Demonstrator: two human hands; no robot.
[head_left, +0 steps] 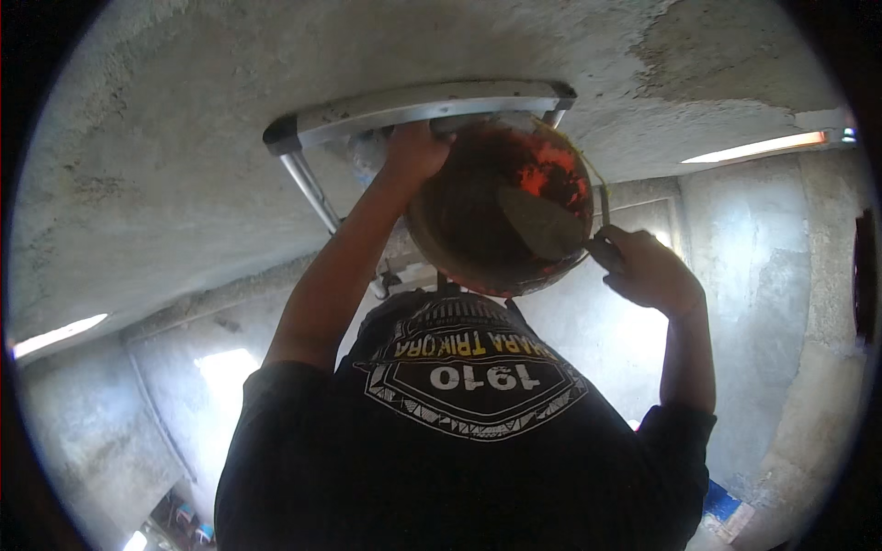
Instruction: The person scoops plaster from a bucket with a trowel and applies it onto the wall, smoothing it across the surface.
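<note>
A round bucket (459, 216), dark and smeared inside with red-orange patches, is held in front of my chest. My left hand (421, 151) is closed at the bucket's upper left rim, close to a metal rail; its fingertips are partly hidden. With my right hand (648, 266) I grip the dark handle of a trowel (544, 225) at the bucket's right side. The trowel's broad grey-brown blade reaches over the bucket's inside. Whether the blade touches the contents, I cannot tell.
An aluminium ladder (432, 99) with dark end caps stands just beyond the bucket. Rough grey cement surface (184, 165) spreads around it. Pale walls (744, 275) rise on the right, and a blue object (721, 500) lies at the lower right.
</note>
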